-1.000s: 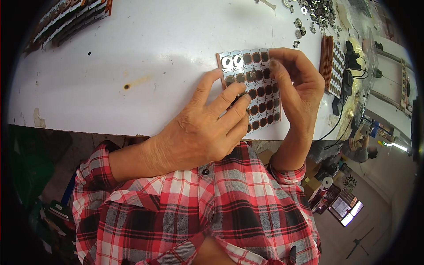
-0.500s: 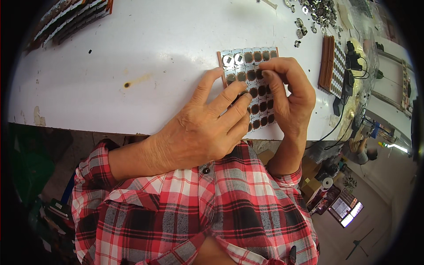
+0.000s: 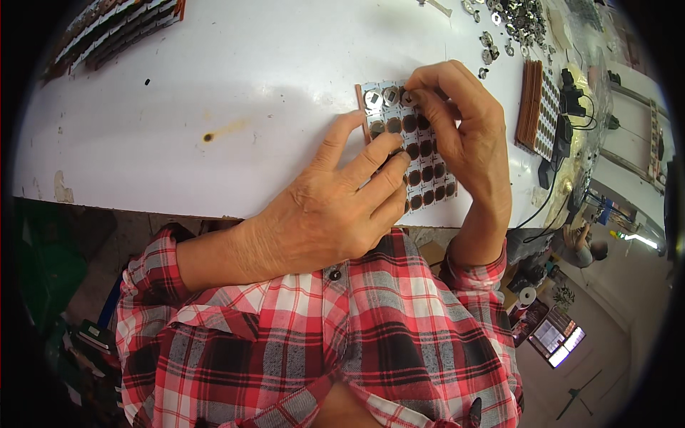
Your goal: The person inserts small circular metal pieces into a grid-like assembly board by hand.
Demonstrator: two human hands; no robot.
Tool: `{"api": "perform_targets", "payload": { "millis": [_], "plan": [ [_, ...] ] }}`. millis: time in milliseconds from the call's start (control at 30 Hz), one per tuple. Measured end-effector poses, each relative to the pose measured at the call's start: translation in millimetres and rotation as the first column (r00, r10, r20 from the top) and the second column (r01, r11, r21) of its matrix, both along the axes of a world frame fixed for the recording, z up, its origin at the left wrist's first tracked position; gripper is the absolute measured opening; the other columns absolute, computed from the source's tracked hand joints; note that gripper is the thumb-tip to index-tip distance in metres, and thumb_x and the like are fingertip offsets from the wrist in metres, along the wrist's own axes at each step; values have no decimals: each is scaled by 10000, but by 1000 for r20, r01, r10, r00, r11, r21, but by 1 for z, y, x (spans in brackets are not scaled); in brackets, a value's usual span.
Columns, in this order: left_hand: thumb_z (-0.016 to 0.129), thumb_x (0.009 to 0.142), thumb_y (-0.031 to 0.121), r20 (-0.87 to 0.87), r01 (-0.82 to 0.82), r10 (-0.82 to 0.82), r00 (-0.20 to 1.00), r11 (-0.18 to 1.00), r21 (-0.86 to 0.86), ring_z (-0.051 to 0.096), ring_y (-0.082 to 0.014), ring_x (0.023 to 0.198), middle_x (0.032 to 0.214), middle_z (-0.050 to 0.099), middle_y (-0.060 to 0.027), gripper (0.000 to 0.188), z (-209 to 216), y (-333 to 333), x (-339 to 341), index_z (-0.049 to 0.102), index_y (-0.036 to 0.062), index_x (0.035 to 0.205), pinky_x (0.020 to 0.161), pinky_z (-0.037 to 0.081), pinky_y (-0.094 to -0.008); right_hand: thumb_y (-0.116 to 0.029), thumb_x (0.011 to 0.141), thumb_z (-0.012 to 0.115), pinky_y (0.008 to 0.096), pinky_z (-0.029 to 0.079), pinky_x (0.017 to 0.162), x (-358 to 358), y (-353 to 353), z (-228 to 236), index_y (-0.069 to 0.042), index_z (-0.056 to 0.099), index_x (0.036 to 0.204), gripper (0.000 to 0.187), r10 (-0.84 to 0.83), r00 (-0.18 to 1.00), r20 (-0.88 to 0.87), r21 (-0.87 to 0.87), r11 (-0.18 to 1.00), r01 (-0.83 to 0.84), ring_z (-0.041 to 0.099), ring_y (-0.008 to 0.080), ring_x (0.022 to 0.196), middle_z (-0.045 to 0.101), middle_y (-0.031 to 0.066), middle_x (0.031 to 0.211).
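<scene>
A panel of small circuit boards [image 3: 429, 173], light with rows of dark round spots, lies near the table's front edge. Two silver round metal clips [image 3: 390, 96] sit on the left end of its far row. At the third place in that row, my right hand [image 3: 464, 118] pinches another silver round clip [image 3: 407, 99] between thumb and forefinger, against the panel. My left hand [image 3: 342, 192] lies over the panel's left side with fingers apart. Its index fingertip is by the left edge and other fingertips rest on the boards. What lies beneath its palm is hidden.
Loose silver clips [image 3: 524, 25] are heaped at the far right. A stack of similar panels [image 3: 535, 107] stands to the right, beside black plugs and cables [image 3: 564, 132]. More stacked panels [image 3: 121, 32] are at the far left. A person [image 3: 585, 246] is in the background right.
My right hand has moved away from me, from the second row to the far row's third place, where a silver clip now shows. My left hand has hardly moved; the panel has shifted slightly.
</scene>
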State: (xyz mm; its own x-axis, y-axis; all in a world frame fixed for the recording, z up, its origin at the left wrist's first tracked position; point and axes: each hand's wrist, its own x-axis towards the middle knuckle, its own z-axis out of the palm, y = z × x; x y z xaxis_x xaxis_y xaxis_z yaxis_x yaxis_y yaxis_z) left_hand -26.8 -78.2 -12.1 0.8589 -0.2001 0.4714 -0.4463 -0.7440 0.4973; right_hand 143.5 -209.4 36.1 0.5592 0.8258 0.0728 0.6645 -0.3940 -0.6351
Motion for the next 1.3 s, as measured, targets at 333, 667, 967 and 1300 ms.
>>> {"api": "perform_targets", "payload": {
  "millis": [333, 667, 967, 1300],
  "plan": [
    [823, 691, 185, -2, -7, 7, 1000, 1000, 11, 589, -383, 1313, 1226, 671, -187, 370, 1, -2, 0, 716, -13, 985, 1110, 420, -676, 102, 905, 707, 224, 499, 633, -31, -3, -35, -11, 710, 1112, 236, -317, 933, -173, 314, 880, 357, 613, 74, 745, 703, 37, 934],
    [673, 819, 166, 28, -80, 80, 996, 997, -7, 639, -363, 1249, 1088, 702, -162, 166, 1, -9, 0, 704, 24, 899, 1119, 400, -653, 98, 921, 679, 198, 503, 668, -15, -4, -22, -10, 708, 1170, 273, -183, 973, -141, 178, 962, 207, 616, 48, 750, 723, 37, 947],
    [798, 724, 179, -27, -5, 5, 1000, 1000, 10, 605, -397, 1316, 1225, 672, -205, 331, 4, -3, 2, 706, -9, 981, 1124, 396, -678, 90, 910, 708, 194, 482, 615, -30, 1, -32, -10, 728, 1165, 274, -277, 956, 94, 250, 936, 247, 599, 37, 775, 720, 40, 1033],
    [862, 672, 220, -102, 15, -19, 995, 999, -37, 565, -386, 1383, 1298, 668, -186, 465, 8, 0, 0, 725, 4, 1060, 1152, 367, -669, -17, 968, 713, 206, 441, 604, 48, -54, -34, -75, 797, 1121, 184, -461, 837, 296, 213, 886, 412, 603, 61, 750, 725, -7, 984]
  ]
}}
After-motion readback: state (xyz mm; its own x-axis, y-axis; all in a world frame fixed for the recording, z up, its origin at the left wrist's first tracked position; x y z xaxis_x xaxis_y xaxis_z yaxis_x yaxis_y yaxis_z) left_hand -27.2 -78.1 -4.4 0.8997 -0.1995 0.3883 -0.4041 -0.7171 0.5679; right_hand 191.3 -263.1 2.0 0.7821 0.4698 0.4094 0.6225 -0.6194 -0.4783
